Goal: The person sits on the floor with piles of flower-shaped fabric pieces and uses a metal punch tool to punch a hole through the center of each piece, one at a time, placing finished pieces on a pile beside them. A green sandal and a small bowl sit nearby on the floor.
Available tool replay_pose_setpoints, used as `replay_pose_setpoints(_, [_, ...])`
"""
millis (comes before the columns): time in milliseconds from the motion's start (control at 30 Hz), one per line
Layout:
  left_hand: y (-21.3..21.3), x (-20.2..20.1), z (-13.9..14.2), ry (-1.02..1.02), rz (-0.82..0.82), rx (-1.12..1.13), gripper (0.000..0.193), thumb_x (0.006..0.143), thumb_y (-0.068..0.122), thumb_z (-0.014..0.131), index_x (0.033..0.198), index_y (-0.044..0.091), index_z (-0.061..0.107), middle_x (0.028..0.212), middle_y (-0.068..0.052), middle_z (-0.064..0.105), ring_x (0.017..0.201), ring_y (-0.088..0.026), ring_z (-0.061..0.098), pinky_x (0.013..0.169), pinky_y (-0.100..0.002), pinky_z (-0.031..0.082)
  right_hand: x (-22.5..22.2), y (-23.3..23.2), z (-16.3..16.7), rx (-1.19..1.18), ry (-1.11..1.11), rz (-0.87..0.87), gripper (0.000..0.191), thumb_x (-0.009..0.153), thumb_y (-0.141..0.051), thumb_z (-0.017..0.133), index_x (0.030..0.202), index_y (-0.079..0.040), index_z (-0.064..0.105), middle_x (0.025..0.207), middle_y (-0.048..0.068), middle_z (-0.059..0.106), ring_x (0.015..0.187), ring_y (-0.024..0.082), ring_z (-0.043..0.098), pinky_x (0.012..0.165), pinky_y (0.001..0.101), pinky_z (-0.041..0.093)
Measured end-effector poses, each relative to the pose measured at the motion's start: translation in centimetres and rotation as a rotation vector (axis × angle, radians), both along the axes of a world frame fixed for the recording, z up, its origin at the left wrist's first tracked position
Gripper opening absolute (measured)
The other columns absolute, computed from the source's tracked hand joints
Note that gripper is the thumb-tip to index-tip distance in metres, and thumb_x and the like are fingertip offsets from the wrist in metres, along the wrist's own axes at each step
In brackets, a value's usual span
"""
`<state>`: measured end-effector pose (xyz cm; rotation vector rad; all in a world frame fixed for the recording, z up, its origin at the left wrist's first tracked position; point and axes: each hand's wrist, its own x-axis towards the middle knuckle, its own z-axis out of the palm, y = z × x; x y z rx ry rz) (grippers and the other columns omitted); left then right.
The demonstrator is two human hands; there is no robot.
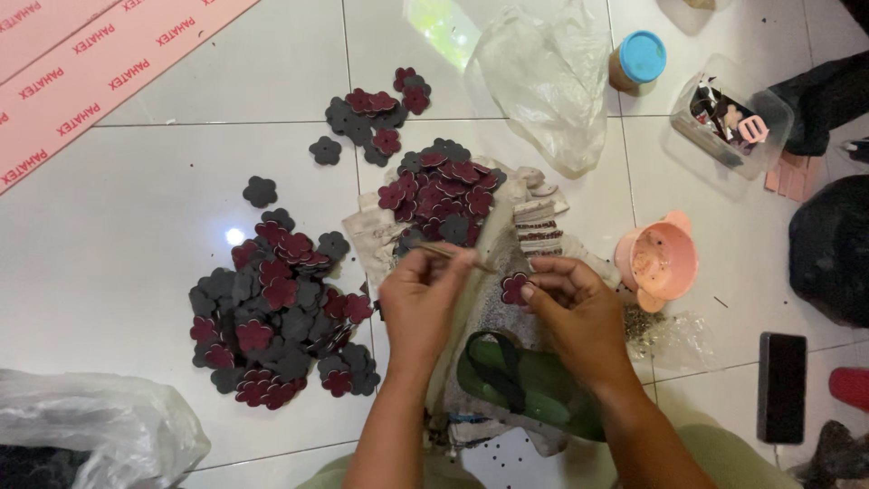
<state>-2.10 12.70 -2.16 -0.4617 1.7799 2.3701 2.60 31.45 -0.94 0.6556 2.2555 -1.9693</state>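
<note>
My floor tiles (163, 208): glossy white ceramic. Flower cutouts (272, 317): matt, dark red and grey, felt-like. Stick (453, 254) in my left hand (421, 303): thin wood. Bowl (659, 261), right: smooth pink plastic. Bag (543, 81), top: clear crinkled plastic.

Home floor craft workspace, white tiled floor (163, 226), flower cutout piles (276, 312), plastic bags (543, 72)

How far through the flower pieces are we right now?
Can't tell done from undone. Flower cutouts sit in a large pile, a small group and a heap on cloth. In hand: right hand holds one flower, left hand a thin stick.
</note>
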Motion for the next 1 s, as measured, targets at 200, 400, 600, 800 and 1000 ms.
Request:
replay_pose_setpoints(200, [-4.2,-0.6,0.7,0.202,0.434,-0.131,0.015,0.102,0.018,0.069,0.112,0.008,0.074,0.102,0.005,0.072,0.091,-0.001,0.064,0.078,-0.019,0.053,-1.9,-1.6,0.9,-0.017,-0.073,0.088,0.040,0.089,-0.001,0.069,0.128,0.000,0.061,0.103,0.009,0.075,0.091,0.013,0.070,0.076,0.0285,0.058])
replay_pose_setpoints(400, [-5.6,-0.6,1.6,-0.024,0.098,0.048,0.019,0.096,0.019,0.073,0.108,0.005,0.078,0.082,0.005,0.064,0.071,-0.006,0.051,0.062,-0.024,0.043,-3.4,-3.6,2.5,0.091,-0.059,0.124,0.037,0.088,-0.002,0.070,0.123,0.001,0.062,0.105,0.009,0.073,0.093,0.012,0.071,0.076,0.0275,0.059])
replay_pose_setpoints(600, [-4.3,0.2,0.9,-0.004,-0.297,-0.125,0.020,0.097,0.016,0.069,0.110,0.004,0.076,0.076,0.001,0.067,0.069,-0.006,0.056,0.063,-0.024,0.049,-2.4,-2.4,0.4,0.047,-0.129,0.121,0.028,0.090,-0.002,0.070,0.117,0.002,0.064,0.102,0.009,0.073,0.086,0.013,0.069,0.073,0.0274,0.058])
replay_pose_setpoints(800, [-3.2,0.3,0.7,-0.071,-0.454,0.076,0.027,0.092,0.012,0.071,0.118,0.005,0.074,0.082,0.003,0.072,0.069,-0.002,0.057,0.060,-0.022,0.046,-1.0,-2.0,-0.6,-0.076,0.031,0.066,0.024,0.091,-0.001,0.072,0.111,0.005,0.060,0.098,0.008,0.072,0.086,0.013,0.070,0.076,0.0277,0.059])
replay_pose_setpoints(1000, [-2.9,0.2,-0.2,-0.060,-0.427,0.116,0.029,0.095,0.007,0.068,0.123,0.002,0.074,0.083,0.003,0.070,0.072,-0.002,0.056,0.062,-0.019,0.046,-0.9,-4.8,2.6,0.343,0.111,0.165,0.019,0.089,-0.005,0.072,0.108,-0.003,0.073,0.102,0.003,0.074,0.088,0.009,0.070,0.078,0.0233,0.057])
